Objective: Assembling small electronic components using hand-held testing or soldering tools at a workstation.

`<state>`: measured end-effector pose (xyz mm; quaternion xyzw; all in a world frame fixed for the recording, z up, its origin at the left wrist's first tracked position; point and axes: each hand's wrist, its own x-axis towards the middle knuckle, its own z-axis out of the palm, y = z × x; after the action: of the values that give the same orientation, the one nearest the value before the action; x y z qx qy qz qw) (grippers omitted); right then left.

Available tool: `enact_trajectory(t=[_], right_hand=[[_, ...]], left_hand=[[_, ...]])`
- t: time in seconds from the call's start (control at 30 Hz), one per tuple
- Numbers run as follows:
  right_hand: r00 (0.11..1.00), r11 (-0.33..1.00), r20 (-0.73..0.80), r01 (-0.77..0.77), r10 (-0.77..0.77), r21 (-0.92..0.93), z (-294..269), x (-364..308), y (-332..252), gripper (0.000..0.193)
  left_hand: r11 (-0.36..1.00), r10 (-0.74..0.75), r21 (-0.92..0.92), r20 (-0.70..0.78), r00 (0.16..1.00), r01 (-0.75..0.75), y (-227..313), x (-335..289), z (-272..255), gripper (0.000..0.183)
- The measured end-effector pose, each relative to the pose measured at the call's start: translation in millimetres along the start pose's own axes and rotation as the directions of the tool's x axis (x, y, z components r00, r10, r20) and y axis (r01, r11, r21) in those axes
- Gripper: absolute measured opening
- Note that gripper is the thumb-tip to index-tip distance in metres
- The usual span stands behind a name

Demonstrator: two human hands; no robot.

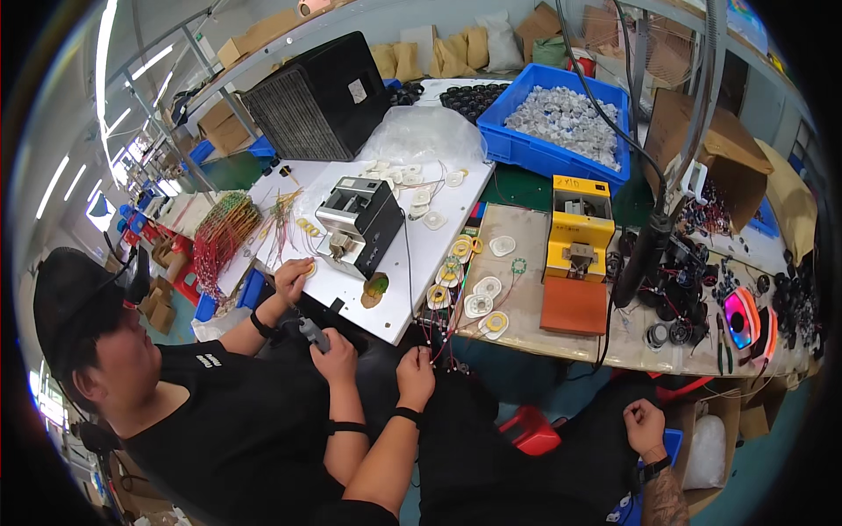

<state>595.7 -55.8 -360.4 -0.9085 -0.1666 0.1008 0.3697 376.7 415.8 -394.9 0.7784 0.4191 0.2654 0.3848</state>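
Observation:
My left hand (415, 379) is closed at the front edge of the tables, its fingertips pinched together beside thin red and white wires (445, 352) that hang over the edge. Whether a wire is between the fingers is too small to make out. Curled loosely over my right thigh, my right hand (645, 427) shows nothing in it. White round discs (478, 305), some with yellow centres and wires, lie in front of me on the beige work surface (517, 223). Right of them stands a yellow machine (579, 230) with an orange-brown block (573, 306) before it.
A co-worker (175, 394) at my left holds a grey-handled tool (313, 334) by a black-and-silver machine (360, 223). A blue bin (554, 118) of clear pieces stands at the back. Pliers (724, 346), a lit device (742, 317) and dark parts lie right; a black cable stand (647, 259) rises there.

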Motion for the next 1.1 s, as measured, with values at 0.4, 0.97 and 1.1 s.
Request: enact_trajectory(t=[0.4,0.97,1.1], right_hand=[[0.999,0.995,0.007,-0.038,0.037,0.092,2,-3,5,0.005],[0.997,0.991,-0.008,-0.07,0.071,0.111,8,-1,6,0.006],[0.995,0.989,-0.03,-0.087,0.091,0.116,6,-3,-4,0.007]], left_hand=[[0.936,-0.149,-0.332,-0.071,0.986,0.118,-6,5,-18,0.024],[0.854,0.023,0.475,0.371,0.928,-0.211,-10,-104,20,0.041],[0.883,-0.051,0.418,0.539,0.841,-0.214,-26,-87,21,0.046]])
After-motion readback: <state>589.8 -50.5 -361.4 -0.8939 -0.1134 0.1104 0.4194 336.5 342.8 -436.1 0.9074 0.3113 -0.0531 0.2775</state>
